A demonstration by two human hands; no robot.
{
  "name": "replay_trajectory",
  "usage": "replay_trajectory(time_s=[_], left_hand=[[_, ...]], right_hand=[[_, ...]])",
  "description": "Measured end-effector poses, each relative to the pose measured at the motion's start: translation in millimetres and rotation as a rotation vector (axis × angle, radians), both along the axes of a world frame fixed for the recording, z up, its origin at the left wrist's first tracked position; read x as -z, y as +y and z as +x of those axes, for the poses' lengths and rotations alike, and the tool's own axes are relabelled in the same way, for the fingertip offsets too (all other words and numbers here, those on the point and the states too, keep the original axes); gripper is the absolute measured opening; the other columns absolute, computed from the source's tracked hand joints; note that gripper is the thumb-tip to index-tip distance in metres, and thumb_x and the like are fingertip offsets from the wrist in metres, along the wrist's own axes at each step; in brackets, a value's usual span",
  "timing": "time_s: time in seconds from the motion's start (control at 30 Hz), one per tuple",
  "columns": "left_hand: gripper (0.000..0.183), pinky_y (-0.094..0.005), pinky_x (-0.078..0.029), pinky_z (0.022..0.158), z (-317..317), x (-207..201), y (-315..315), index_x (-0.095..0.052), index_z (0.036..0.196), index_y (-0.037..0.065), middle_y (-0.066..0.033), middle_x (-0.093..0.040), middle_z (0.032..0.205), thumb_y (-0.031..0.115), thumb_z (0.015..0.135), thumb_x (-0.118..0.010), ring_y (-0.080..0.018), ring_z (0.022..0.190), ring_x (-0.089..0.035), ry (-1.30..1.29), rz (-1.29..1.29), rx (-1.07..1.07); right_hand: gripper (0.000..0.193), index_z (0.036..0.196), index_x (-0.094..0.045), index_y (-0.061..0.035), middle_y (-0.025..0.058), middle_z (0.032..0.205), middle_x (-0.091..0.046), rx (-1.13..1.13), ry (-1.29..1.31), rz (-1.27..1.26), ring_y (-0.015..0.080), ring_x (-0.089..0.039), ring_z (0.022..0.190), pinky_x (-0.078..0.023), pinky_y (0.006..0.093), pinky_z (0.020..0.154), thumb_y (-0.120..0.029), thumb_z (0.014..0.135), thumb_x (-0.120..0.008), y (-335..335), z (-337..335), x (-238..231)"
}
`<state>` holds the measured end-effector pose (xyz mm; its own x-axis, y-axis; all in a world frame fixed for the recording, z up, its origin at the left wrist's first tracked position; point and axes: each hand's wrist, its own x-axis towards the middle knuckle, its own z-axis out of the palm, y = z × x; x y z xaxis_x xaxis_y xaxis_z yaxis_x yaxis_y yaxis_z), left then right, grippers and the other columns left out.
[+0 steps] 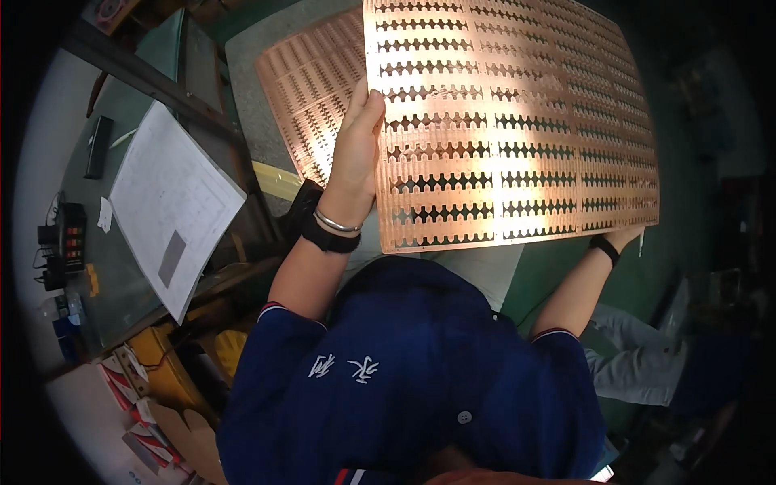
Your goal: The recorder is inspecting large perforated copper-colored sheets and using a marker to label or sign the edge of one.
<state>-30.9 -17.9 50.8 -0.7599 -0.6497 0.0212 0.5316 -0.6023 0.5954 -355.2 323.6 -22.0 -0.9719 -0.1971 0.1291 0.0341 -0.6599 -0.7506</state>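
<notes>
A large copper-coloured sheet (491, 133), cut through with rows of dark toothed openings, is held up in front of me at a slight tilt. My left hand (356, 153) grips its left edge, thumb on the front face and the other fingers hidden behind. At the lower right corner my right hand (624, 236) holds the sheet from below, most of its fingers covered by it. A thin pale tip sticks out beside that hand; I cannot tell what it belongs to. Behind the held sheet, a second perforated copper-coloured sheet (311, 73) lies on a grey surface (250, 89).
To the left stands a green-topped table (121, 283) with a white paper sheet (174, 202), a black box-shaped object (99, 147) and a black power strip (71, 234). Yellow bins (166, 368) and cartons (145, 436) sit below. Another person's grey-trousered leg (634, 360) shows at right.
</notes>
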Motion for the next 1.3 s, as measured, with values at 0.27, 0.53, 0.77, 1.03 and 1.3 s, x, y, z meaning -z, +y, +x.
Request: replay_trajectory(time_s=[0.27, 0.53, 0.77, 1.03, 1.3], left_hand=[[0.036, -0.0316, -0.051, 0.086, -3, -5, -7, -0.033, 0.131, 0.004, -0.0112, -0.052, 0.119, 0.014, 0.097, -0.033, -0.0176, 0.105, -0.056, 0.006, -0.061, -0.112], [0.036, -0.0309, -0.05, 0.087, -14, 1, -10, -0.034, 0.131, 0.003, -0.0102, -0.052, 0.119, 0.014, 0.096, -0.036, -0.017, 0.105, -0.056, 0.029, -0.049, -0.115], [0.033, -0.0311, -0.052, 0.084, -12, -2, -6, -0.037, 0.128, 0.004, -0.0096, -0.054, 0.116, 0.014, 0.096, -0.036, -0.0166, 0.102, -0.057, 0.022, -0.044, -0.158], [0.038, -0.0387, -0.053, 0.085, -8, 11, -12, -0.029, 0.134, 0.007, -0.013, -0.049, 0.124, 0.015, 0.097, -0.03, -0.0233, 0.107, -0.056, 0.056, -0.062, -0.074], [0.036, -0.0385, -0.052, 0.086, -11, 23, -15, -0.029, 0.133, 0.007, -0.0127, -0.049, 0.122, 0.013, 0.097, -0.028, -0.0237, 0.106, -0.056, 0.063, 0.096, -0.067]], right_hand=[[0.04, 0.121, -0.046, -0.0092, 0.0105, 0.114, -0.053, 0.255, -0.05, -0.143, 0.0218, -0.05, 0.1, -0.044, 0.034, 0.085, -0.037, 0.097, -0.029, 13, 57, -17], [0.026, 0.102, -0.05, -0.0012, 0.0077, 0.081, -0.052, 0.086, 0.368, 0.143, 0.0155, -0.047, 0.071, -0.045, 0.0304, 0.067, -0.025, 0.093, -0.044, -8, 113, -84], [0.011, 0.089, -0.058, 0.0002, 0.0172, 0.086, -0.06, -0.461, 0.803, 0.582, 0.0216, -0.059, 0.073, -0.049, 0.0315, 0.068, -0.009, 0.082, -0.058, -95, 206, -93], [0.011, 0.086, -0.059, -0.0001, 0.0141, 0.082, -0.061, -0.659, 0.896, 0.551, 0.0219, -0.059, 0.07, -0.047, 0.0292, 0.064, -0.009, 0.08, -0.059, -109, 229, -83], [0.014, 0.088, -0.056, -0.0008, 0.0119, 0.083, -0.06, -0.564, 0.626, 0.522, 0.0197, -0.059, 0.07, -0.047, 0.0278, 0.064, -0.002, 0.076, -0.063, -105, 241, -58]])
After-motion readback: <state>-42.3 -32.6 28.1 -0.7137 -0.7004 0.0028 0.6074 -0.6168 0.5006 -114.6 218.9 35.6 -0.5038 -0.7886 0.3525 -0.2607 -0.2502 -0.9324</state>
